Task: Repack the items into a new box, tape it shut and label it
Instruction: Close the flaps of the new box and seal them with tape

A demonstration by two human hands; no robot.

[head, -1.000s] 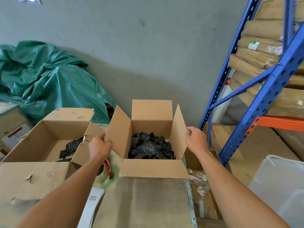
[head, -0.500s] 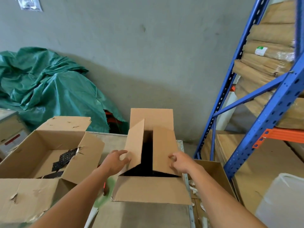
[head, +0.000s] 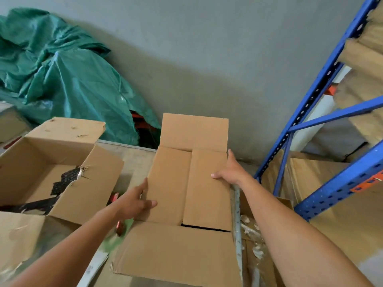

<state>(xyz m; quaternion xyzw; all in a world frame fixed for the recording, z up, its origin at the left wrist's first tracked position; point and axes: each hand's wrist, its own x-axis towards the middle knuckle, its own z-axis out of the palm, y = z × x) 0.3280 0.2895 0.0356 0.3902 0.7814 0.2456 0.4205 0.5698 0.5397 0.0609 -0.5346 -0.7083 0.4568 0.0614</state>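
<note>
The new cardboard box (head: 187, 189) stands on the table in front of me. Its two side flaps lie folded flat over the opening, while the far flap stands up and the near flap hangs out toward me. My left hand (head: 135, 200) presses the left flap down at its outer edge with straight fingers. My right hand (head: 231, 172) rests flat on the right flap's outer edge. The black items inside are hidden, apart from a dark gap at the near edge. To the left, the old torn box (head: 60, 172) lies open with black items (head: 64, 181) in it.
A tape roll (head: 118, 222) with a red part lies partly hidden under my left forearm. A green tarp (head: 68, 79) is heaped against the wall at the back left. Blue shelving (head: 323, 121) with wrapped bundles stands on the right. Open boxes sit low beside the table's right edge.
Both side flaps, upright a second ago and half-closed after that, now lie flat over the box. My hands have followed them down and the black contents are covered.
</note>
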